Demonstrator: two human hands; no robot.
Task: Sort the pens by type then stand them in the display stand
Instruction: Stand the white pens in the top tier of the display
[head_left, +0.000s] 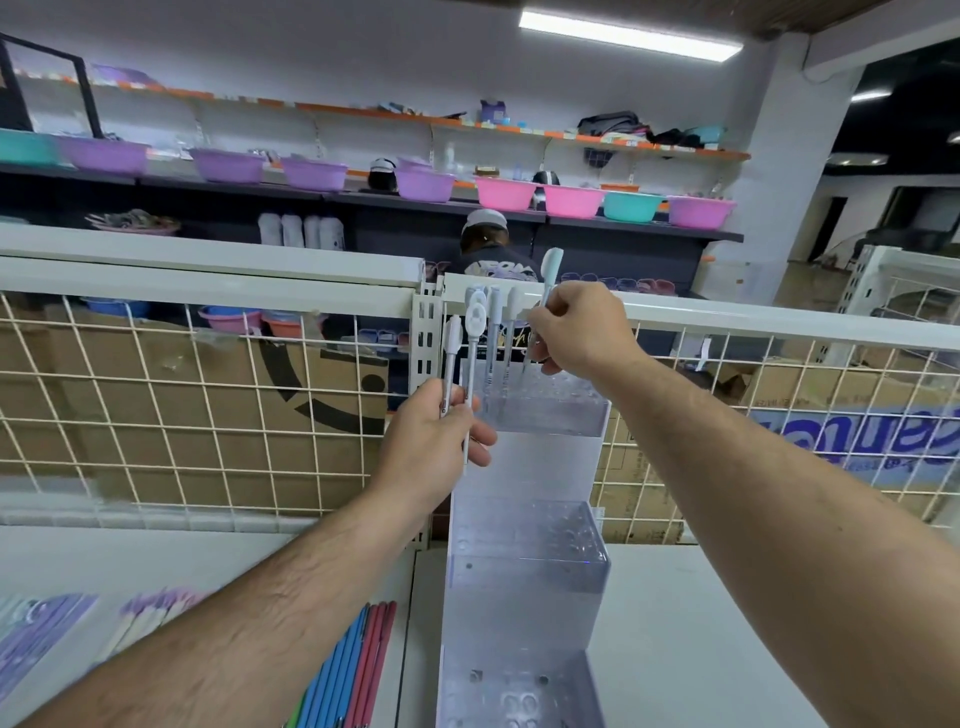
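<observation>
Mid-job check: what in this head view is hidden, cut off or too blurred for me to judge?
Lower end of the blue-capped pen: head view, covered by the right hand; whether it sits in a hole is unclear.
White pens in the left hand: fingers cover the barrels, exact count unsure.
Bottom tier of the display stand: cut off by the lower edge.
Purple items, lower left: blurred.
</observation>
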